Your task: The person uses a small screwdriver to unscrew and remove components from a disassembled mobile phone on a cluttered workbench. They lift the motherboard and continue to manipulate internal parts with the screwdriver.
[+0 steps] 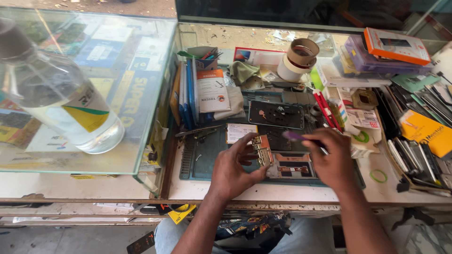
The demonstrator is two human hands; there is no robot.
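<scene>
Over blue mat (202, 162), left hand (233, 171) pinching circuit board (262, 149), right hand (332, 157) gripping purple tool (296, 136) (tip hidden)

At your far right an orange box (396, 45) lies on a flat purple box (365, 59). A yellow packet (427, 131) sits at your right edge. On your left, a clear bottle (56, 99) carries a white label (87, 110) with yellow and green. Ahead of your hands stands a white and orange booklet (213, 91), with a white card (239, 132) just below it.
</scene>
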